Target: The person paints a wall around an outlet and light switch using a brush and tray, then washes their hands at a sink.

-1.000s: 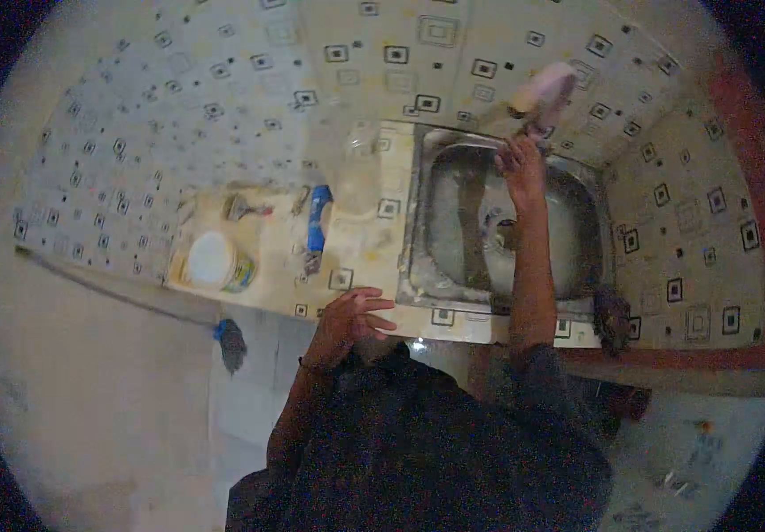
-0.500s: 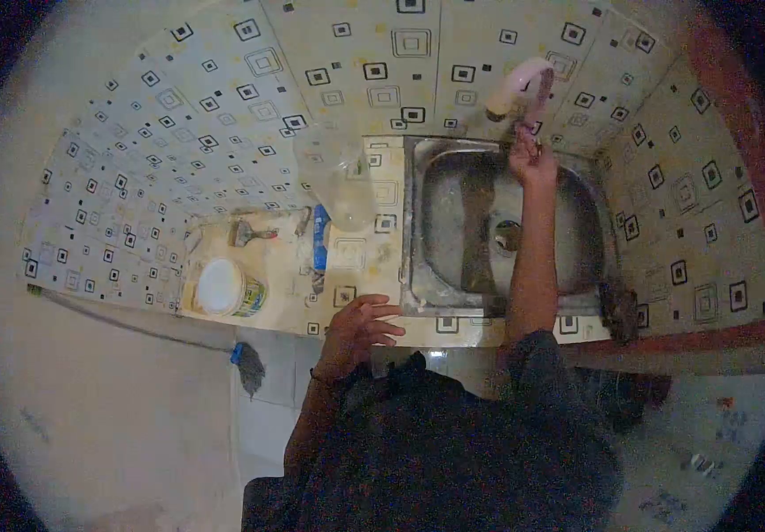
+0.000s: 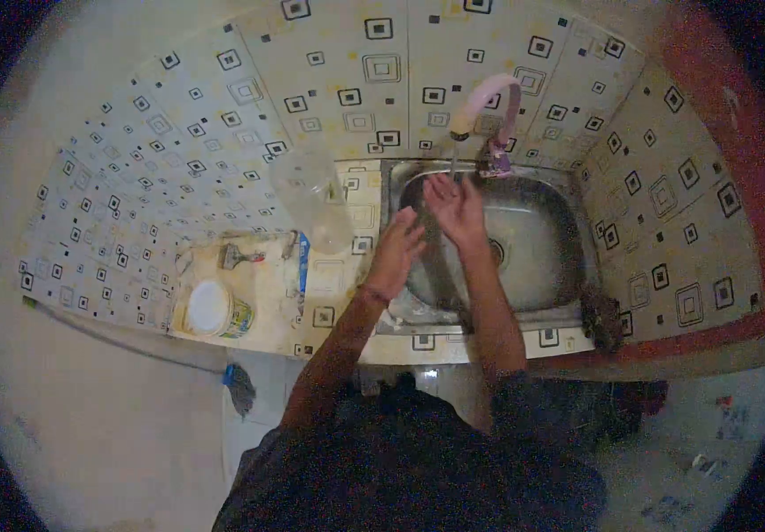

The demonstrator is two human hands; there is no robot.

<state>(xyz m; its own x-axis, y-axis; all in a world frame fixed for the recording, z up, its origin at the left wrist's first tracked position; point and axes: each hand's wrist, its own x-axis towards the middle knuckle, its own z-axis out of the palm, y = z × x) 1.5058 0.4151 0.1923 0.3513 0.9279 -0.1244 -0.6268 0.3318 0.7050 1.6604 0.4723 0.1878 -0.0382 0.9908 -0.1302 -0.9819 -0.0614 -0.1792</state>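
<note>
Water runs in a thin stream from the spout of a pink curved tap [image 3: 499, 89] at the back of the metal sink [image 3: 542, 288]. Under that spout, my right hand [image 3: 455, 208] is held palm up with its fingers stretched, and nothing lies in it. Over the sink's left rim is my left hand [image 3: 397, 251], its fingers apart and holding nothing. A large clear plastic bottle [image 3: 320, 208] stands on the counter just left of the sink.
On the counter's left part are a lidded white tub [image 3: 211, 306], a paintbrush [image 3: 236, 256] and a narrow blue packet [image 3: 303, 266]. A dark rag-like bundle [image 3: 601, 317] hangs at the sink's front right corner. Below the counter is a mop [image 3: 239, 388].
My right hand has left the tap handle and come down under the spout. Water now flows. My left hand has moved from the counter's front edge up over the sink's left side.
</note>
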